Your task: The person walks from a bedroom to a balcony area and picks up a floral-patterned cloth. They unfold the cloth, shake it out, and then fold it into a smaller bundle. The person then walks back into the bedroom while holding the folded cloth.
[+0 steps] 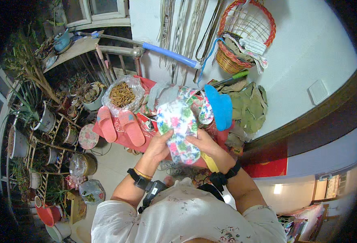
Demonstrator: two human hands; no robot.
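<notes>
A pair of white insoles (178,121) with pink, blue and green flower prints lies between my two hands. My left hand (160,146) grips their left edge, thumb on top. On the opposite edge my right hand (208,144) holds them the same way; the fingers underneath are hidden. Beyond the right hand are blue shoe soles (219,107), beside another flowered piece (206,112). Pink slippers (132,127) rest on the red cloth (122,142) to the left. Near the left hand, a small red-and-metal object (149,124) is partly covered.
A plastic bag of brown sticks (122,94) sits at the back left. Olive-green cloth (251,106) is heaped at the right. A wicker basket (234,59) hangs on the wall. Potted plants (46,120) and a round stool (89,136) stand left. A yellow strap (210,162) hangs near my right wrist.
</notes>
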